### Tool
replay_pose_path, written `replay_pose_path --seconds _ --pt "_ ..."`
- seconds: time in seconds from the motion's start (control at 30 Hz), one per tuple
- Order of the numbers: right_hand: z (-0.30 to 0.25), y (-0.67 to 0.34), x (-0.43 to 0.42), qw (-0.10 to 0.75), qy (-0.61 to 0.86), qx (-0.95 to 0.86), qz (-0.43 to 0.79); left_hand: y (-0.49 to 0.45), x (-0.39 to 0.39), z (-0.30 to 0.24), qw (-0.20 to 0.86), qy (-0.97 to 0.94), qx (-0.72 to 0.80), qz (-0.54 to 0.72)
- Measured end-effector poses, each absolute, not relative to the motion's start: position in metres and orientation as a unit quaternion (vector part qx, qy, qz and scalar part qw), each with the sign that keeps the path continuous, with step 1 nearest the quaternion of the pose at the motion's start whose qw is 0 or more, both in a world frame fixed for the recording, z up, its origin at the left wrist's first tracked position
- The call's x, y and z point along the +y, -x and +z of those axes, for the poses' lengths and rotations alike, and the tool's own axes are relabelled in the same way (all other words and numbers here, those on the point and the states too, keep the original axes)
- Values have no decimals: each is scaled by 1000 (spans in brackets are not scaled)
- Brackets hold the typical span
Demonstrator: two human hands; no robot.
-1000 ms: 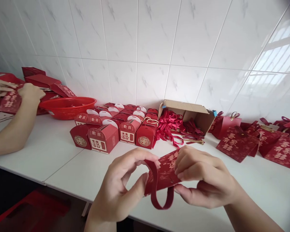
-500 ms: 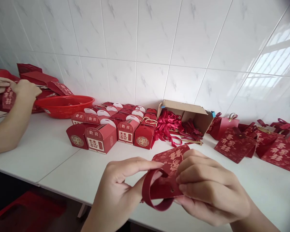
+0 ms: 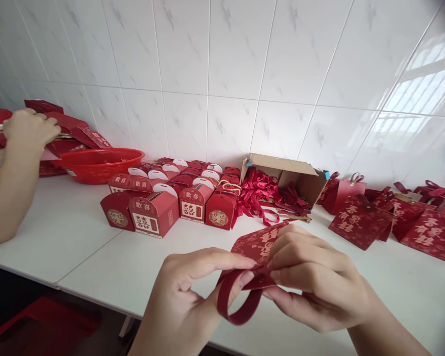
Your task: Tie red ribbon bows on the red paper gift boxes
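Observation:
Between my hands is a dark red gift box (image 3: 250,246) with pale gold lettering, held just above the near edge of the table. My left hand (image 3: 196,287) pinches a looped red strap (image 3: 241,316) against the box's top flap, thumb inside the loop. A small hole shows in the flap near the strap. My right hand (image 3: 315,277) grips the right side of the same box, its fingers curled and covering part of the lettering. The underside of the box is hidden.
Rows of small red boxes (image 3: 155,217) stand mid-table. Behind my hands, a cardboard box (image 3: 292,163) lies open with red ribbons (image 3: 259,188) spilling out. Finished-looking gift boxes (image 3: 359,220) stand right. A red basin (image 3: 104,165) and a co-worker's hand (image 3: 31,128) are left.
My left thumb and finger have closed on the strap at the flap, and the loop has shifted. The co-worker's hand has moved away from a small red piece at left.

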State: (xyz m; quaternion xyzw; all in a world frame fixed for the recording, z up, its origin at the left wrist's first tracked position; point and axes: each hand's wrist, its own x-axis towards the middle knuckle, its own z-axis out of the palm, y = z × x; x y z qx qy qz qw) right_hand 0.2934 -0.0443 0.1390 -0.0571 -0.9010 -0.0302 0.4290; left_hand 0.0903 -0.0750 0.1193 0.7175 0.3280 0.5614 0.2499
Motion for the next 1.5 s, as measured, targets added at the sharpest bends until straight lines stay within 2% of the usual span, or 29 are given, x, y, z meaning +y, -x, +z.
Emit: replay_pose_path --seconds 0.2,0.5,0.7,1.0,1.2,1.5 --pt "138 -293 -43 432 64 -899 -31 -90 -76 120 295 -730 305 536" --pt "136 -293 -41 474 48 -878 -43 -86 -67 117 288 -772 213 525" --pt "135 -291 -35 505 65 -861 -17 -91 -59 110 226 -765 216 563" --pt "127 -288 -27 480 85 -871 -62 -91 -53 105 140 -776 234 568" --pt "124 -283 -26 492 55 -865 -85 -90 -52 105 165 -785 186 568" --pt "113 -283 -21 503 62 -861 -47 -97 -56 97 222 -726 213 615"
